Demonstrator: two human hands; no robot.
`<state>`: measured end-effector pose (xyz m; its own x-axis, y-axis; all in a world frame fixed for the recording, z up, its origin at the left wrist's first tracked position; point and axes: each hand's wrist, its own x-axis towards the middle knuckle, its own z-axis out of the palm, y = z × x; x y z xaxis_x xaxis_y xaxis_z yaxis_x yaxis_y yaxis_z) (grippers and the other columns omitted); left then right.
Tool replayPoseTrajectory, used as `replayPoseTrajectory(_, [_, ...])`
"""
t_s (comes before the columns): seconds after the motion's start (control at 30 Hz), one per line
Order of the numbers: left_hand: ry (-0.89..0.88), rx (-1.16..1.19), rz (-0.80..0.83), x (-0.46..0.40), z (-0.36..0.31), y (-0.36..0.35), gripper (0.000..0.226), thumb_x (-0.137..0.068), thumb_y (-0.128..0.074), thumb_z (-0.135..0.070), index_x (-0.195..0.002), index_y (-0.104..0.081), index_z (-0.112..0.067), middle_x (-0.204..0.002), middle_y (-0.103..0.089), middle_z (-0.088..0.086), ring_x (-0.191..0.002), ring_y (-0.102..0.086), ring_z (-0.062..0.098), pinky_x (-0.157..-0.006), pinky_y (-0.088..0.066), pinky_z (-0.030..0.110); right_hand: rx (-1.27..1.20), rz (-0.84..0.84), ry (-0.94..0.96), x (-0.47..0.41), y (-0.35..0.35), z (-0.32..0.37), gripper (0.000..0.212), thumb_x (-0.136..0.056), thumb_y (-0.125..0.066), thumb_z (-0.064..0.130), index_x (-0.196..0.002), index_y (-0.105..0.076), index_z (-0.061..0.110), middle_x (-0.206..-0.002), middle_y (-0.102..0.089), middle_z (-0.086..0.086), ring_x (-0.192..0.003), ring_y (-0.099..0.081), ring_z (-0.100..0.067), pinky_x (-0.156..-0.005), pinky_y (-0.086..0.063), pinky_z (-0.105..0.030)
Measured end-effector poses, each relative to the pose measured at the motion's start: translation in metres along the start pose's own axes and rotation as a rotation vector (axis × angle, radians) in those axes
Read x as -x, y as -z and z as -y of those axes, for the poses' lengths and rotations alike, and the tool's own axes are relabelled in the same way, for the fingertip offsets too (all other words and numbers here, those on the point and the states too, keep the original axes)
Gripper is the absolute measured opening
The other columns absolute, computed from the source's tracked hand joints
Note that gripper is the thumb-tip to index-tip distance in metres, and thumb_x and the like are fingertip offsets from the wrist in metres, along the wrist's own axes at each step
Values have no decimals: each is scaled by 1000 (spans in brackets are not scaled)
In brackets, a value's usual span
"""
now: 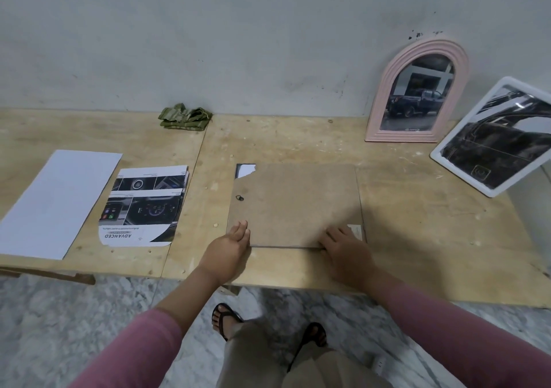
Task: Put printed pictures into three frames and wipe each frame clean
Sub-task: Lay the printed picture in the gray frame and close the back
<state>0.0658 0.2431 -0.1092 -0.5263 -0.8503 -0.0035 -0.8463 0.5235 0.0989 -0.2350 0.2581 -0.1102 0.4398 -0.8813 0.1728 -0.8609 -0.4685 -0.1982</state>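
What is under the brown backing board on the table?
At the chipped far-left corner of the backing board, something white shows. The board covers everything else beneath, so nothing more is visible.

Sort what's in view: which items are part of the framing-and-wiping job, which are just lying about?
Job:
- backing board of the face-down frame, left hand and right hand on its near edge
- pink arched frame, picture in
- white frame, picture in
- printed pictures
- green cloth

Lying about:
- blank white sheet
- sandals
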Motion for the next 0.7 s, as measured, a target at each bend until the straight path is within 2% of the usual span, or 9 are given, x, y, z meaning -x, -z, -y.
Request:
replayPoseTrajectory(0.07, [106, 186, -65, 0, 2, 6, 37, -66, -67, -25, -95, -74, -2, -113, -69, 17, -96, -70, 30, -68, -59, 36, 10, 25, -2, -17, 4, 11, 29, -63, -72, 27, -73, -51, 11, -78, -53, -8, -67, -51, -25, -42, -41, -29])
replayPoseTrajectory(0.13, [276, 398, -113, -3, 5, 13, 53, -70, -57, -44, -99, -73, -4, -111, -70, 12, -98, -68, 27, -83, -56, 37, -10, 48, 50, -37, 3, 19, 29, -62, -68, 33, -72, -52, 10, -77, -53, -9, -66, -50, -26, -48, -44, -31])
replayPoseTrajectory(0.2, [429, 525, -136, -5, 7, 18, 57, -73, -61, -49, -111, -68, -7, -107, -62, 7, -96, -59, 22, -83, -51, 33, -20, 79, 124, -56, -2, 28, 38, -66, -63, 42, -87, -62, 11, -94, -62, -11, -78, -58, -29, -64, -49, -34])
replayPoseTrajectory(0.27, [584, 546, -151, -11, 9, 17, 49, -80, -67, -40, -118, -62, -10, -109, -55, 7, -101, -53, 22, -82, -44, 30, -20, 119, 144, -70, -11, 38, 50, -71, -55, 51, -105, -65, 15, -118, -62, -12, -101, -60, -29, -85, -47, -43])
replayPoseTrajectory(0.33, [745, 557, -179, -17, 9, 15, 29, -87, -63, -33, -107, -65, -12, -104, -56, 10, -100, -54, 26, -76, -38, 27, -46, 172, 29, -80, -12, 41, 56, -73, -46, 54, -113, -64, 19, -128, -58, -12, -113, -58, -29, -94, -42, -54])
replayPoseTrajectory(0.4, [882, 588, -188, -27, 10, 17, 24, -91, -60, -30, -99, -67, -8, -100, -60, 12, -92, -57, 28, -74, -38, 26, -40, 179, -146, -86, -10, 31, 56, -73, -43, 50, -114, -64, 18, -128, -58, -15, -111, -58, -31, -91, -43, -55])
replayPoseTrajectory(0.53, [1030, 708, -109, -49, 16, 25, 17, -87, -67, -24, -82, -64, -8, -89, -65, 11, -85, -57, 27, -72, -38, 26, -53, 102, -450, -80, 0, -13, 46, -68, -52, 31, -101, -62, 1, -97, -57, -27, -79, -58, -41, -67, -50, -44])
replayPoseTrajectory(0.63, [1113, 811, -60, -58, 27, 26, 26, -79, -75, -19, -65, -55, -14, -83, -62, 8, -85, -59, 26, -72, -40, 26, -92, 64, -782, -73, 13, -30, 43, -79, -59, 31, -113, -52, 5, -117, -47, -20, -103, -47, -40, -85, -43, -45])
replayPoseTrajectory(0.7, [1125, 844, 5, -64, 32, 29, 29, -73, -81, -18, -59, -56, -14, -74, -63, 7, -77, -59, 25, -70, -44, 28, -96, 75, -845, -69, 15, -38, 48, -81, -61, 35, -118, -48, 6, -123, -43, -17, -109, -42, -38, -89, -41, -44])
